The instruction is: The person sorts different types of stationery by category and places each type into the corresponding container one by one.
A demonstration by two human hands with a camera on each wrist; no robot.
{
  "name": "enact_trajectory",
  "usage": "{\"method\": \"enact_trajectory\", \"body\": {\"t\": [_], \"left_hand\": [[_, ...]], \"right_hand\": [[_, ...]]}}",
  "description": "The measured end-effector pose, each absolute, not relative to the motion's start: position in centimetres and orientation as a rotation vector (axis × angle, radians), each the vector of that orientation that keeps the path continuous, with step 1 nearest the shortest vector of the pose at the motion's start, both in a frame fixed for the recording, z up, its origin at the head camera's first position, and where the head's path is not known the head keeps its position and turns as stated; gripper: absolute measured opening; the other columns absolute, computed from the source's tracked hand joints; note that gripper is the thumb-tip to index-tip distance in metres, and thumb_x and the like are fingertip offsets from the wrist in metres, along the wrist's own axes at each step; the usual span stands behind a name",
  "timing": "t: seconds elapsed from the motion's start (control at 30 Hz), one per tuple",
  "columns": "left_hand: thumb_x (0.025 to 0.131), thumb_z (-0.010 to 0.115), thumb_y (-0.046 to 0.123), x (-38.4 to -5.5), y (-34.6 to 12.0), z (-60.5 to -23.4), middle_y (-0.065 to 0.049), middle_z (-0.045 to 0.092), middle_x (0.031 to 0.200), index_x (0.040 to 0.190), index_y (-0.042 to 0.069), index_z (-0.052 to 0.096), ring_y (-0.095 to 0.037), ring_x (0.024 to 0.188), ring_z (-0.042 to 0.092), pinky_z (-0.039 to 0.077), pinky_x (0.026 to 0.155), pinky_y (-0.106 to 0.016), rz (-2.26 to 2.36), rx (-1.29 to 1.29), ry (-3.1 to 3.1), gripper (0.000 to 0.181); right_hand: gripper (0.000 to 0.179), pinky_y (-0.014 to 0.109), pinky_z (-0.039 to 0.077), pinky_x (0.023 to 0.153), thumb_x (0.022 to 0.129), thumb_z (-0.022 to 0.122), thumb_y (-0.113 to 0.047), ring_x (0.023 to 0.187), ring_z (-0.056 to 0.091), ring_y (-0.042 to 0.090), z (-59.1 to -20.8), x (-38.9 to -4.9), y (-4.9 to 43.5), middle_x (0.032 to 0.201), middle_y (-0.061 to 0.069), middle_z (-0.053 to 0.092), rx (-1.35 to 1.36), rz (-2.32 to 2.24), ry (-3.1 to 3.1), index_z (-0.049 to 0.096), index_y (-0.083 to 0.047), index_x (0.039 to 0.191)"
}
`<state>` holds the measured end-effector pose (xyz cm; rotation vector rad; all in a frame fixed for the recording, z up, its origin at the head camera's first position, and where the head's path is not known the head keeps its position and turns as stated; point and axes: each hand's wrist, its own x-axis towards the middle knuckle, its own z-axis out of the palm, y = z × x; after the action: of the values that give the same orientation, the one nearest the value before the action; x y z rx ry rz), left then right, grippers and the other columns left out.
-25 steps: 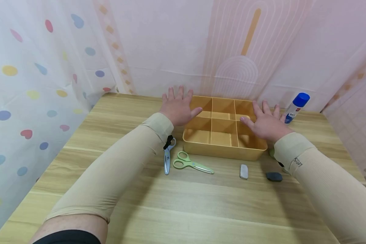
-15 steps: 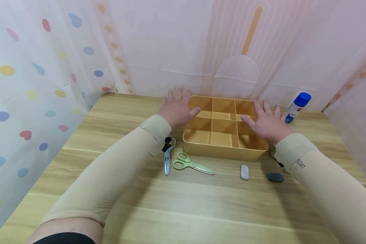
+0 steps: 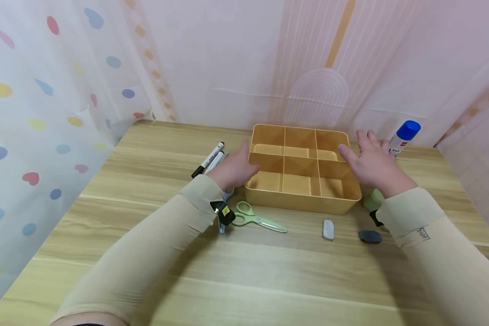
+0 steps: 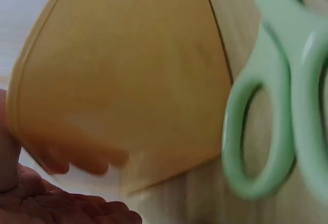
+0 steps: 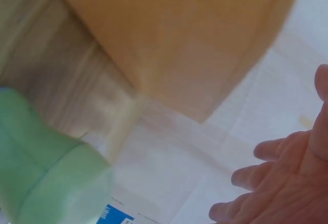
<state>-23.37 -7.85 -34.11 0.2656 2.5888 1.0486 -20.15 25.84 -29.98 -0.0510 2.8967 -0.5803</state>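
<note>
A yellow divided storage box with several compartments stands at mid-table. My left hand is at its left wall, fingers straight and thumb over the rim; in the left wrist view, whether the palm touches the wall cannot be told. Right of the box, my right hand hovers apart from it with spread fingers. Green scissors lie in front of the box. Blue scissors are mostly hidden under my left wrist. Beside my right wrist is a rounded green object.
Two white markers with dark caps lie left of the box. A blue-capped glue stick stands behind my right hand. A whitish block and a dark block lie in front. A patterned curtain hangs behind the table.
My left hand has come down and back towards me along the box's left side, uncovering the markers. My right hand has moved right, off the box's right edge. The box stays about where it was.
</note>
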Motion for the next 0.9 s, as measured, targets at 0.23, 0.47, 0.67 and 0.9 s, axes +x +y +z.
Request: {"method": "enact_trajectory", "body": {"t": [0.23, 0.47, 0.67, 0.9], "left_hand": [[0.092, 0.044, -0.001, -22.7, -7.4, -35.0, -0.021, 0.047, 0.159, 0.168, 0.018, 0.015, -0.038, 0.125, 0.055, 0.047, 0.109, -0.053, 1.196, 0.188, 2.549, 0.084], [0.094, 0.044, 0.001, -22.3, -7.8, -34.8, -0.019, 0.049, 0.159, 0.170, 0.022, 0.013, -0.038, 0.124, 0.055, 0.047, 0.109, -0.053, 1.122, 0.183, 2.597, 0.085], [0.091, 0.044, -0.002, -22.0, -7.8, -34.3, -0.019, 0.052, 0.154, 0.166, 0.019, 0.020, -0.038, 0.122, 0.055, 0.047, 0.110, -0.055, 1.137, 0.200, 2.584, 0.082], [0.092, 0.044, -0.002, -21.9, -8.0, -34.4, -0.019, 0.050, 0.156, 0.167, 0.017, 0.019, -0.038, 0.127, 0.054, 0.044, 0.114, -0.056, 1.130, 0.197, 2.582, 0.082]], "right_hand": [[0.093, 0.076, 0.001, 0.122, 0.107, 0.022, -0.066, 0.154, -0.010, 0.062, -29.3, -18.6, 26.4, 0.172, 0.031, -0.009, -0.052, -0.686, 2.889, 0.003, 0.001, 0.167], [0.085, 0.076, 0.024, 0.117, 0.108, 0.021, -0.063, 0.150, 0.026, 0.060, -28.4, -16.1, 27.2, 0.168, 0.033, 0.024, 0.028, -0.645, 2.875, 0.015, -0.002, 0.168], [0.078, 0.078, 0.031, 0.110, 0.110, 0.023, -0.057, 0.143, 0.035, 0.062, -28.4, -14.2, 28.0, 0.161, 0.036, 0.036, 0.056, -0.598, 2.912, 0.025, -0.004, 0.166], [0.070, 0.078, 0.033, 0.110, 0.112, 0.028, -0.047, 0.142, 0.036, 0.063, -28.5, -13.5, 28.4, 0.159, 0.039, 0.036, 0.010, -0.508, 2.857, 0.027, -0.001, 0.165]]}}
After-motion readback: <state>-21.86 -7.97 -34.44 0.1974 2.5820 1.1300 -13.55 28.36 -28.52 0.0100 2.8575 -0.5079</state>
